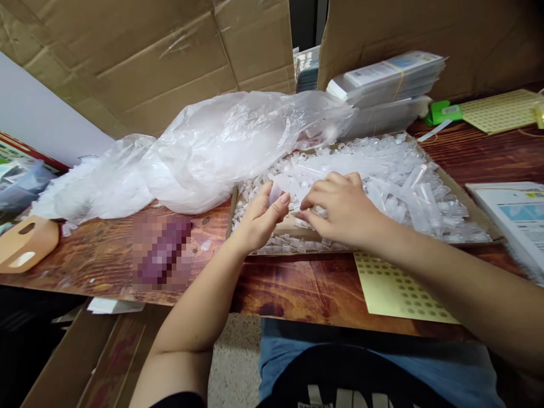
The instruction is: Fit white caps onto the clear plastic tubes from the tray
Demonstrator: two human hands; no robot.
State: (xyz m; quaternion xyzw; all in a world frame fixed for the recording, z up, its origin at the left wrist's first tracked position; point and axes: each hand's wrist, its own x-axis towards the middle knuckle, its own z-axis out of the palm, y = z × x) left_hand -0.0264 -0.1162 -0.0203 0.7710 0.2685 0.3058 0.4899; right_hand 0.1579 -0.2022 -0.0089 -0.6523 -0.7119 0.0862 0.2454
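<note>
A shallow cardboard tray (476,211) on the wooden table holds a heap of small clear plastic tubes (395,170). My left hand (259,218) pinches one small clear tube (275,192) between thumb and fingers at the tray's front left corner. My right hand (342,207) rests palm down on the heap just to the right, fingers curled among the tubes; whether it grips one is hidden. A crumpled clear plastic bag (212,147) lies across the tray's left end.
A yellow perforated sheet (395,292) lies at the table's front edge under my right forearm. Stacked flat packs (382,85) stand at the back, printed packs (516,218) on the right, a tan plastic piece (25,243) at far left. Cardboard walls rise behind.
</note>
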